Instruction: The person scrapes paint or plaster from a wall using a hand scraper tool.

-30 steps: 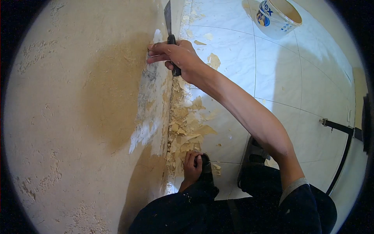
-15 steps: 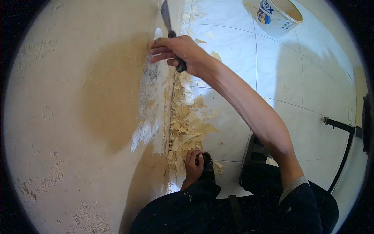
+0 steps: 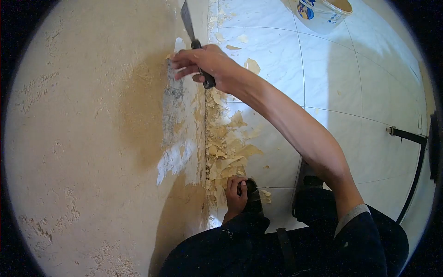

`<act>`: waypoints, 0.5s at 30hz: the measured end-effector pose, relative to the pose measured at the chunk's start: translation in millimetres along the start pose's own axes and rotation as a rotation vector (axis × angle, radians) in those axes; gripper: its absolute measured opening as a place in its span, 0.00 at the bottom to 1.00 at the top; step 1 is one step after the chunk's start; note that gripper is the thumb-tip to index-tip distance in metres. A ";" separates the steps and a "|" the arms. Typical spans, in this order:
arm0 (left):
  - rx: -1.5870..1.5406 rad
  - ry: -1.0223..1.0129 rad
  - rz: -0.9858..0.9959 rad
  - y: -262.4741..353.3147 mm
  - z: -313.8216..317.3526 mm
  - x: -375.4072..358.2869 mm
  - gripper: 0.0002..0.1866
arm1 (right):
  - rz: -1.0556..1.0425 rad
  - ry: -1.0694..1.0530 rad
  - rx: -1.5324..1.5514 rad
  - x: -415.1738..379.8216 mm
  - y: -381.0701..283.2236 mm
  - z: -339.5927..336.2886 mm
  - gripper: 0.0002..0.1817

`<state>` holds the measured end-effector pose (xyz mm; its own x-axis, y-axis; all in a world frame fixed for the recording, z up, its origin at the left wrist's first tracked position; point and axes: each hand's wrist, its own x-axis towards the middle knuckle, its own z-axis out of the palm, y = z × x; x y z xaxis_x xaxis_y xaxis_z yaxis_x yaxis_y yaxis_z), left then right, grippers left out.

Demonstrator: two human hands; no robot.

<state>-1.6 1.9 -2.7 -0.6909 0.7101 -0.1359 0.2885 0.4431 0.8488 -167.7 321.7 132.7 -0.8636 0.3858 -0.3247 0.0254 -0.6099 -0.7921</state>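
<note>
Head view, left to right: the pitted wall bears a stripped patch along its bottom edge. By the patch's upper end is the scraper, blade pointing away from the body, its handle held by the right hand with fingers partly spread; a loose hold could let it twist, and rough plaster could graze the fingertips. Flakes crowd the floor's wall-side edge and might make footing slippery. Next comes the left hand at the shoe; I cannot tell its grip. Rightward, the floor leaves elbow room, short of the bucket and black bar.
</note>
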 end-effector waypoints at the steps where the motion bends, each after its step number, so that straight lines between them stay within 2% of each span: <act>1: -0.012 0.000 -0.019 0.9 0.5 0.5 0.05 | -0.003 0.000 -0.002 -2.0 0.9 0.6 0.13; 4: -0.011 0.002 -0.014 -1.1 2.7 1.5 0.05 | 0.047 -0.022 0.035 -5.3 1.1 1.9 0.13; 6: 0.008 0.003 0.003 -4.6 2.6 0.0 0.05 | 0.083 0.047 0.152 -4.6 -1.7 6.8 0.11; 10: 0.015 -0.003 0.016 -6.0 2.9 -1.1 0.05 | 0.044 0.047 0.112 15.9 2.7 5.7 0.09; 12: 0.022 0.005 0.036 -5.1 4.2 1.7 0.05 | 0.005 0.007 0.194 27.7 -6.0 0.3 0.06; 14: -0.002 -0.010 0.007 -4.6 1.9 -0.7 0.06 | -0.140 -0.105 0.338 51.3 -23.1 -22.5 0.06; 15: 0.004 -0.013 0.002 -2.5 1.1 -1.2 0.06 | -0.346 -0.069 0.331 56.0 -37.0 -35.8 0.07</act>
<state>-0.8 0.5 -5.3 -0.6819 0.7178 -0.1406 0.2927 0.4440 0.8469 -199.0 390.7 125.3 -0.8244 0.5653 -0.0271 -0.4215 -0.6452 -0.6372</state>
